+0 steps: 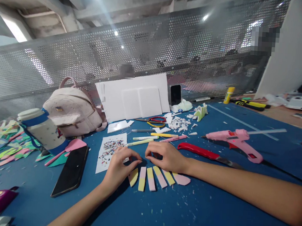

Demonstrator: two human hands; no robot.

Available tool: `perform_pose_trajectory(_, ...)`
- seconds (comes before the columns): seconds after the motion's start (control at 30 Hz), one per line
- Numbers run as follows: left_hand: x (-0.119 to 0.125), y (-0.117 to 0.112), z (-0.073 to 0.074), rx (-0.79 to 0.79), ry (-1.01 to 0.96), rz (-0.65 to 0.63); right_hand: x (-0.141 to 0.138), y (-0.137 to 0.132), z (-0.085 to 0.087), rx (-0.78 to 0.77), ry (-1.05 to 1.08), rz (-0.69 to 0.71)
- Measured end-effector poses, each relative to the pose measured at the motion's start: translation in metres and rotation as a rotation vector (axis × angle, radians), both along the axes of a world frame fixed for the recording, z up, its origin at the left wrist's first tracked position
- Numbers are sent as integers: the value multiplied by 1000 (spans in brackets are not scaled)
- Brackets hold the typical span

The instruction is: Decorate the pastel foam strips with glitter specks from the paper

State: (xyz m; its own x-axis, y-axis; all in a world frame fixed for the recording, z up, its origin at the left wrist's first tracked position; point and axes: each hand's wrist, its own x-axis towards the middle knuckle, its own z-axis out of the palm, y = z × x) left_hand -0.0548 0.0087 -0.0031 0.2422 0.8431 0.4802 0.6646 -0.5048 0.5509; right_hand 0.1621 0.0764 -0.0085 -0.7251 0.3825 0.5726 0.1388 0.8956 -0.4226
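Note:
Both hands are over the blue table, close together with their fingertips facing. My left hand [120, 167] is curled, thumb and index finger pinched; anything between them is too small to make out. My right hand [167, 157] is also curled with the fingertips together, and what they hold, if anything, is hidden. Just below them a row of pink and yellow foam strips [150, 179] fans out. A yellow rounded piece [133, 178] lies at its left end, a pink rounded piece [182, 179] at its right. White paper with tiny coloured bits [109, 148] lies behind my left hand.
Right of my hands lie a red utility knife [198, 150] and a pink glue gun [238, 139]. Markers [142, 142], scissors [155, 120] and white scraps [180, 123] are behind. Leftward are a phone [70, 171], a bottle [45, 129] and a backpack [72, 107].

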Motion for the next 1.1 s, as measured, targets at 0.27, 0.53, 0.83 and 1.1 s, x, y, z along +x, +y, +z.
perform_pose_trajectory(0.27,2,0,-1,24,5,4,0,0,1,6,-20,11)
perform_pose_trajectory(0.53,7,-3,0,17,-15,0,0,0,1,-1,-35,41)
perform_pose_trajectory(0.83,9,-1,-1,11,-16,17,2,1,1,-20,-58,81)
perform_pose_trajectory(1.1,10,-1,-2,27,15,3,2,0,2,-25,-56,80)
